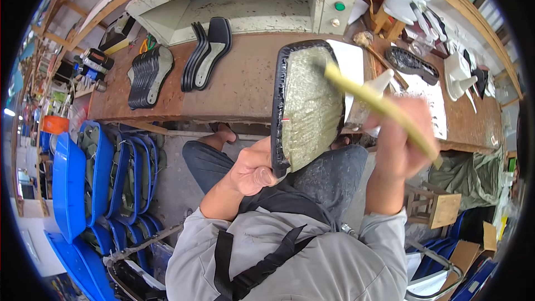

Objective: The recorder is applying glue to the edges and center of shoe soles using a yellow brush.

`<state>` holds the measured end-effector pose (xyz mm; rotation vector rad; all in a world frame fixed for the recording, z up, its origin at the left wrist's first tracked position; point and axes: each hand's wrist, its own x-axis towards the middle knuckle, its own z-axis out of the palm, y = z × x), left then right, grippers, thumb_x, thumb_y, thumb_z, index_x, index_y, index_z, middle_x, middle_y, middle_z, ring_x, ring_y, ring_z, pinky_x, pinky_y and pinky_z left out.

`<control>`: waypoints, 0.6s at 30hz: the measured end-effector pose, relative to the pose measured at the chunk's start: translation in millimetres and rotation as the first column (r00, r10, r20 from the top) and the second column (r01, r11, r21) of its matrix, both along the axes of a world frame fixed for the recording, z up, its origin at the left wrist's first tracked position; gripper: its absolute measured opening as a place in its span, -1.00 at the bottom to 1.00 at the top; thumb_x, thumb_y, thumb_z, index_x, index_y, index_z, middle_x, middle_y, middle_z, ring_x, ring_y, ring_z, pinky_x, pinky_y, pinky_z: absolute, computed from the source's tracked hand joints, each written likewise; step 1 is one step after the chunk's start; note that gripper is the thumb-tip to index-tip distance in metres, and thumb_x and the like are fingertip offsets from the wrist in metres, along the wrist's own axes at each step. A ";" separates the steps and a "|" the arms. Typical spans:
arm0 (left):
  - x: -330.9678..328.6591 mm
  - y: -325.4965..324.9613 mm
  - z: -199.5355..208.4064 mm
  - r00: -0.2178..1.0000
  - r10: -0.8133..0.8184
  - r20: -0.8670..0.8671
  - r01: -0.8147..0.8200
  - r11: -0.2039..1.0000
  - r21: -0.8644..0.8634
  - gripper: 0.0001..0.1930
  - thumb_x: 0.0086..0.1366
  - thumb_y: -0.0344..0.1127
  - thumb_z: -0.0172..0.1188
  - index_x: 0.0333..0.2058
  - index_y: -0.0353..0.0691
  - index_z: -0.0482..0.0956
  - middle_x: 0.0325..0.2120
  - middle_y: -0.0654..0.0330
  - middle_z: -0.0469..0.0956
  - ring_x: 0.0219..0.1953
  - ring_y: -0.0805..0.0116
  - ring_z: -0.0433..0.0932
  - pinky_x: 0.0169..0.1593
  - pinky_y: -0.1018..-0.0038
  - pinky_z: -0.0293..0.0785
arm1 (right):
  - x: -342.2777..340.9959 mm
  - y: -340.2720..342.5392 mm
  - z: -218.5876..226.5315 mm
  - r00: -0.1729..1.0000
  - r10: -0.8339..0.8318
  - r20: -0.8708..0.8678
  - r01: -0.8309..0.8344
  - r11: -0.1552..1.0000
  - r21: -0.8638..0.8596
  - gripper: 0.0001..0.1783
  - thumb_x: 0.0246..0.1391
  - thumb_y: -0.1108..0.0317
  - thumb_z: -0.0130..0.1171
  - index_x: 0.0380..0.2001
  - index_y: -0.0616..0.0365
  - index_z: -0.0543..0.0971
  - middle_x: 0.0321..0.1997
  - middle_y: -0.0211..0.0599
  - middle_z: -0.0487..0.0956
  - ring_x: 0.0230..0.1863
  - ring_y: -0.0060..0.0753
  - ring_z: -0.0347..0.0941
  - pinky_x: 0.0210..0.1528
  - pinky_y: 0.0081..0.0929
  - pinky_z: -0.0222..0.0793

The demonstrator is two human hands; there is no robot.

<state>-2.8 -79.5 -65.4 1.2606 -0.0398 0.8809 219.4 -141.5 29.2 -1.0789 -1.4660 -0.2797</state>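
My left hand [251, 167] grips the lower end of a black shoe upper on a last [309, 111], its underside facing up. That underside is pale grey-green and looks shiny, with gathered black edges folded in around it and a small red mark near the left edge. My right hand [407, 139], blurred by motion, is closed around the long yellow handle of a brush [384, 106]. The brush's dark, smeared tip lies over the upper part of the underside. White paper [351, 64] shows behind the shoe on the brown workbench [251, 89].
Two stacks of black soles [150, 78] stand on the bench at left and middle. A single black sole [412, 66] lies at right. Behind is a worn cabinet [245, 14] with red and green buttons. Blue trays [69, 184] stand left, a wooden stool [443, 209] right.
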 end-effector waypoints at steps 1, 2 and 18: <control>0.1 1.3 2.2 1.000 0.006 0.011 -0.006 1.000 0.007 -0.54 0.31 -0.05 0.04 -0.40 -0.46 0.55 -0.09 -0.20 0.45 0.00 -0.09 0.42 0.23 0.05 0.03 | -8.3 -13.4 -14.5 0.987 0.130 -0.099 -0.132 0.991 -0.014 -0.87 -0.23 0.56 0.27 -0.49 0.27 0.59 -0.50 -0.17 0.59 -0.51 -0.27 0.51 -0.46 -0.44 0.41; 1.0 2.2 5.2 0.999 0.034 0.008 -0.034 0.999 -0.016 -0.53 0.31 -0.04 0.04 -0.34 -0.47 0.55 -0.06 -0.21 0.43 0.03 -0.09 0.40 0.20 0.08 0.09 | -17.9 -20.9 -20.3 0.946 0.270 -0.179 -0.268 0.963 0.035 -0.83 -0.29 0.53 0.32 -0.50 0.25 0.60 -0.48 -0.17 0.60 -0.48 -0.25 0.53 -0.40 -0.41 0.46; -97.7 355.2 165.6 0.944 0.268 0.193 -0.219 0.946 -0.238 -0.51 0.42 -0.09 -0.23 0.07 -0.44 0.30 -0.09 -0.12 0.48 -0.10 0.08 0.53 -0.01 0.28 0.50 | 9.0 2.0 -67.9 0.594 0.278 -0.755 -0.395 0.918 0.027 -0.82 0.16 0.37 0.04 -0.31 0.33 0.43 -0.70 -0.31 0.41 -0.81 -0.64 0.17 -0.78 -0.73 0.04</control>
